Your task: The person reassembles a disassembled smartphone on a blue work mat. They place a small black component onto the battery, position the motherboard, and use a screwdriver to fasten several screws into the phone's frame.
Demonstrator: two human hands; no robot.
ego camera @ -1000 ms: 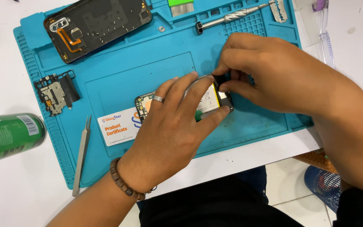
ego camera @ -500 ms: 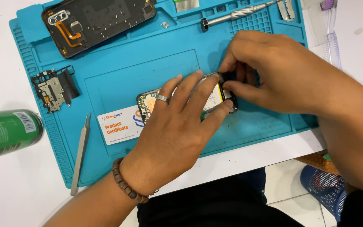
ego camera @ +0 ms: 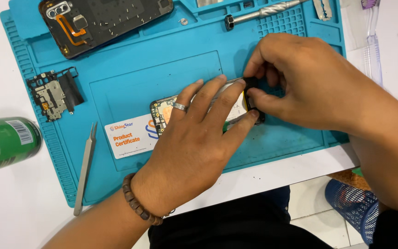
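An opened phone body (ego camera: pixel 162 112) lies on a blue repair mat (ego camera: pixel 130 69). My left hand (ego camera: pixel 194 143) lies flat over it with fingers spread, pressing it down; it wears a ring and a bead bracelet. My right hand (ego camera: pixel 309 83) pinches a small black part (ego camera: pixel 250 83) at the phone's right end between thumb and fingers. Most of the phone is hidden under my left hand.
A phone back housing (ego camera: pixel 102 20) lies at the mat's top left, a small metal bracket piece (ego camera: pixel 54 92) below it. Tweezers (ego camera: pixel 84 168) rest on the mat's left edge, a screwdriver (ego camera: pixel 263 11) at top. A green can (ego camera: pixel 3 143) lies left. A white card (ego camera: pixel 132 136) sits beside the phone.
The view has shifted slightly. Both hands stay on the phone, the right-hand fingers still working at its right end.
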